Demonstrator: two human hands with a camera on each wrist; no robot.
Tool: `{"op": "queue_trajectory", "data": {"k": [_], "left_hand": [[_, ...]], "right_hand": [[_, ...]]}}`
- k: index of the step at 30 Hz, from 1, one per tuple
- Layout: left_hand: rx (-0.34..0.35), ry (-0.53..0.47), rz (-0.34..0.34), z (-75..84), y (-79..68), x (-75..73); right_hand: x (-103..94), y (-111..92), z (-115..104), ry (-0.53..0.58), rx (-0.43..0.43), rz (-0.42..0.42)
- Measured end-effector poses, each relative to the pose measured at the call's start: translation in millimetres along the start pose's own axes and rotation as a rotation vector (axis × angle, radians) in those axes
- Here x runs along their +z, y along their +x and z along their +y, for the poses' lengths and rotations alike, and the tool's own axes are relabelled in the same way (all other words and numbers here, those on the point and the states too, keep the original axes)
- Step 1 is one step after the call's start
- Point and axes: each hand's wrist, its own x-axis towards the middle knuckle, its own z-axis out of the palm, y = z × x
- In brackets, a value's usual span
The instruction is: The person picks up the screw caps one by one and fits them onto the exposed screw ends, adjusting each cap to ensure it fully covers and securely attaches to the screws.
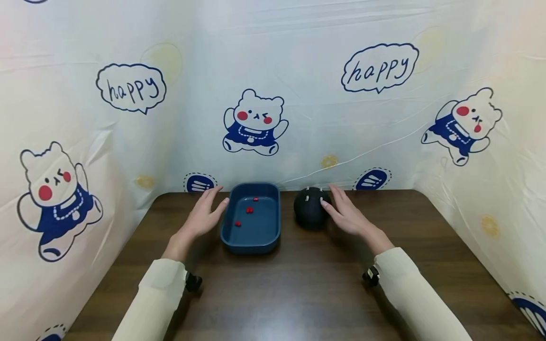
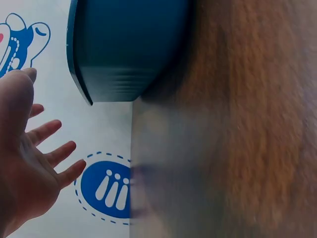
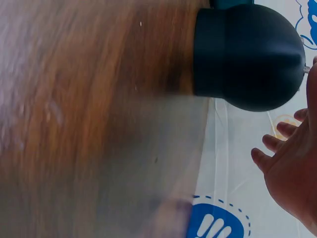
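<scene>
A blue rectangular tray (image 1: 250,241) sits at the far side of the table, with several small red pieces (image 1: 249,210) scattered inside. To its right stands a black dome (image 1: 310,215) on a short straight base (image 3: 209,52), with a few small pale pegs (image 1: 307,198) sticking out of its top. My left hand (image 1: 204,215) is held beside the tray's left rim, thumb and fingers spread, nothing in its palm (image 2: 29,183). At the dome's right side is my right hand (image 1: 347,215), fingers extended, the thumb close to a peg and overlapping the dome in the head view.
The brown wooden table (image 1: 273,293) ends at a pale curtain (image 1: 307,118) printed with bears and "happy" bubbles. This curtain also hangs along both sides. A gap of bare tabletop separates tray and dome. Dark devices (image 1: 371,275) are strapped at both wrists.
</scene>
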Motion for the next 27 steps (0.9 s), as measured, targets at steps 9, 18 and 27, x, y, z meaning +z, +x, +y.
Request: {"op": "queue_trajectory", "data": {"k": [9, 18, 27], "left_hand": [[0.017, -0.059, 0.013, 5.0, 3.0, 5.6], [0.012, -0.07, -0.001, 11.4, 5.6, 7.5], [0.032, -0.075, -0.009, 18.7, 9.5, 8.7]], "right_hand": [[16.4, 4, -9, 0.087, -0.018, 0.014], [32.1, 7, -16, 0.1, 0.069, 0.071], [34.6, 7, -16, 0.095, 0.071, 0.08]]}}
